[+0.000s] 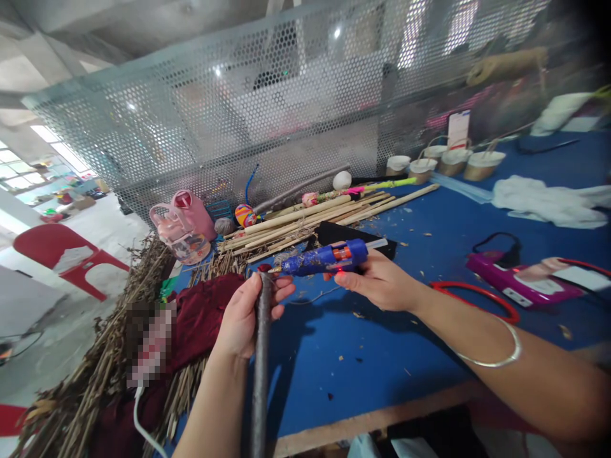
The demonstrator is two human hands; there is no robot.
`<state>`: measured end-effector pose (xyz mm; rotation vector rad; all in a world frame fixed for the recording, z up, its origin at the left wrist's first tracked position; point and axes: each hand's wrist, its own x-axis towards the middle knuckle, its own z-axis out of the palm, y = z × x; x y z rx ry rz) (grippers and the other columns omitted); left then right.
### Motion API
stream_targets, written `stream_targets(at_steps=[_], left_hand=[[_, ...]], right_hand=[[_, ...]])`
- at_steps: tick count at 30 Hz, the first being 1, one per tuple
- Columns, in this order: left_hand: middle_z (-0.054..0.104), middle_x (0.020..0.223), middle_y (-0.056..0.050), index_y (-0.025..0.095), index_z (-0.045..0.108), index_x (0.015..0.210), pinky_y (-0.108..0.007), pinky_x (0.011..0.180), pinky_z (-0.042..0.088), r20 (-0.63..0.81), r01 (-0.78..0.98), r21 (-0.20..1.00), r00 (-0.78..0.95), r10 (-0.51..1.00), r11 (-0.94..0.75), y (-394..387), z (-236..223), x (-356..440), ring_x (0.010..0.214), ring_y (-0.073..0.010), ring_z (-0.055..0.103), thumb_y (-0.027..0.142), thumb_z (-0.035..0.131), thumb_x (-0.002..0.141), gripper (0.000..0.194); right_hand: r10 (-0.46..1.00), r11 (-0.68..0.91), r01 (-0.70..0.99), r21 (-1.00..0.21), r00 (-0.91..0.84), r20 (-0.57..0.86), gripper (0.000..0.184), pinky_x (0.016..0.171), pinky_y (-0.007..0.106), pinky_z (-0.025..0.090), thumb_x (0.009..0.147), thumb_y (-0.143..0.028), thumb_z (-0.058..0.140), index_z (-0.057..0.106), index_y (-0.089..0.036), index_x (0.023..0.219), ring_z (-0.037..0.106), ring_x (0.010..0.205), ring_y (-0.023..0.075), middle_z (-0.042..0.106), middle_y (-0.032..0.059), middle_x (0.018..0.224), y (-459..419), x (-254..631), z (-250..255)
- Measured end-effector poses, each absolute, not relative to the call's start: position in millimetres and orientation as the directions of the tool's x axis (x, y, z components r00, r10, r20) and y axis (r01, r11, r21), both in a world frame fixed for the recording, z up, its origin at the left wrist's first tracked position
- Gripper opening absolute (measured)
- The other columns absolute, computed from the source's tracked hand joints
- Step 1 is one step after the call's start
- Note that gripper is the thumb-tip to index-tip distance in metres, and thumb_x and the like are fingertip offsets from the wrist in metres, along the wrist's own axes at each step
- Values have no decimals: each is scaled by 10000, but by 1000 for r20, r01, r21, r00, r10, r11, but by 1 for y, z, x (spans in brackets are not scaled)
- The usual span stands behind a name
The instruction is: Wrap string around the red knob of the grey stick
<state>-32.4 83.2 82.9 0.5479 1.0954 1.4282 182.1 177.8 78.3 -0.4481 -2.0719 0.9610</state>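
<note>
A blue hot glue gun [324, 257] with a clear glue stick [377, 243] at its back is gripped in my right hand [377, 280]; a red light glows near its handle. Its nozzle points left and meets the top end of a dark grey rod [260, 369], or comes very close to it. My left hand [248, 312] holds that rod near its top, thumb on the near side and fingers behind. Something small and dark red shows at the rod's tip, too small to name. Dark red cloth [203, 318] lies left of my left hand.
Pale wooden sticks [300, 219] lie across the back of the blue table [344, 369]. Dried stalks [95, 356] pile up on the left. A pink bottle [193, 216], small cups [484, 164], white cloth [544, 200] and a purple power strip [525, 280] stand or lie around. A perforated metal screen [238, 121] rises behind.
</note>
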Motion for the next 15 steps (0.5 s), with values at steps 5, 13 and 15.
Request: stream_targets(at_steps=[5, 13, 15], left_hand=[[735, 928, -142, 101, 646, 900, -165, 477, 550, -257, -507, 852, -189, 948, 130, 84, 82, -33, 834, -220, 717, 302, 528, 891, 233], [738, 921, -128, 87, 660, 897, -167, 476, 558, -237, -518, 847, -172, 956, 117, 83, 80, -34, 819, -201, 718, 261, 477, 917, 253], [738, 915, -131, 80, 662, 896, -163, 473, 555, -245, -514, 849, -175, 954, 124, 83, 81, -33, 809, -199, 719, 258, 463, 923, 268]], right_hand=[[582, 664, -1, -748, -627, 518, 287, 770, 288, 502, 869, -416, 547, 705, -177, 886, 619, 778, 168, 663, 28, 725, 177, 182, 80], [559, 705, 15, -709, -626, 543, 230, 809, 288, 495, 872, -346, 553, 705, -185, 935, 631, 805, 171, 659, 13, 716, 177, 184, 79], [551, 720, 27, -694, -630, 547, 264, 814, 292, 500, 871, -356, 552, 696, -187, 1012, 635, 813, 173, 684, 23, 795, 177, 184, 80]])
